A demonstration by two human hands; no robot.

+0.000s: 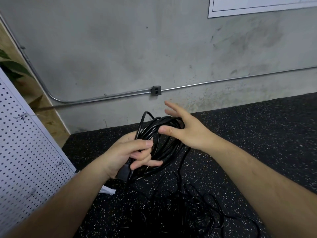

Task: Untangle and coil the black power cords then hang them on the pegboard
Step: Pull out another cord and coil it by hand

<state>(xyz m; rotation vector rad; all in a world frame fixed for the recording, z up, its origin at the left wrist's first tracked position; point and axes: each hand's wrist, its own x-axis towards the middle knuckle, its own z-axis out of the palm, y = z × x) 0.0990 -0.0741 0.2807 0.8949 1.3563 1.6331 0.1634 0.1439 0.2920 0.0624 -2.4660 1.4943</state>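
Coiling the black cord point(159, 134) in mid-air over the floor point(257, 134) — left hand point(127, 155) grips the loops by the plug point(124, 170), right hand point(181, 127) hooks the top with its thumb, two fingers straight. I'd keep loops equal, feeding slack slowly from the tangle point(197, 212) below — snags look likely.

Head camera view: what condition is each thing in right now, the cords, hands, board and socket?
Coiled black power cord: looped, held in the air.
Left hand: grips the coil's lower side.
Right hand: thumb hooked over the coil's top, two fingers straight.
Loose black cords on the speckled black floor: tangled.
White perforated pegboard: no cord hanging on it.
Grey wall socket: nothing plugged in.
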